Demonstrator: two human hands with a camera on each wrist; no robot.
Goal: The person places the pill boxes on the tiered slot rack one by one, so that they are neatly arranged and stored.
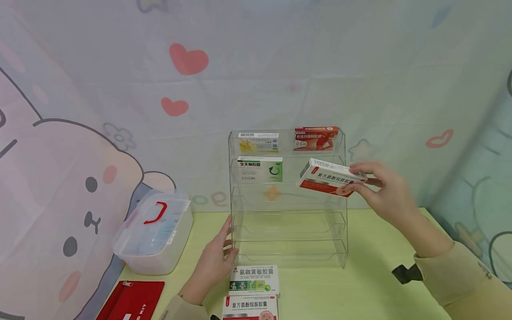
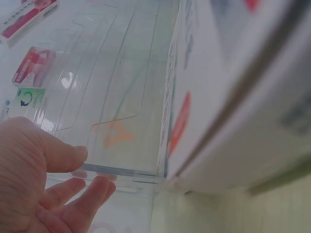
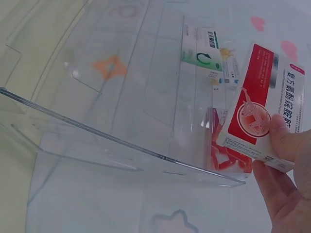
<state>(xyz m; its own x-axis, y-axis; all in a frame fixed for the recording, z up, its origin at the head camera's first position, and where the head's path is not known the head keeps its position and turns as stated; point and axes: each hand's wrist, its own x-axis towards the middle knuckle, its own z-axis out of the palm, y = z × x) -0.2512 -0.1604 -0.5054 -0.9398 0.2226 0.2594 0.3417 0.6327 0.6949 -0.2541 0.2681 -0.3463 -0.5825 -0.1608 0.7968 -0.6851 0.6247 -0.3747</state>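
Fingers (image 2: 91, 199) and thumb of the left hand (image 1: 214, 262) are on either side of the left panel of a see-through tiered rack (image 1: 288, 241), pinching it with a narrow gap. My guess is that's to steady it, since it looks light. Over on the right, the right hand (image 1: 378, 189) has a white-and-red medicine box (image 1: 326, 181) pinched by its right end, thumb on the front, fingers opposite. Box is tilted, up by the right half of the second tier; can't tell if it touches the plastic. Gripping just the end probably leaves the left end free and the print facing out.

Other stuff, same direction: red pouch (image 1: 135, 294) near left, cut off at the bottom, and a lidded plastic case (image 1: 154, 242) farther back. In front of the rack there's a green-striped carton (image 1: 254, 279), then nearer a red-striped carton (image 1: 250, 306), both close to the left arm, so kinda cramped there. On the rack: yellow carton (image 1: 259, 144) top left, green-ended carton (image 1: 260, 170) under it, red carton (image 1: 316, 138) top right. That last one and the tier's front lip look like the main obstacles.
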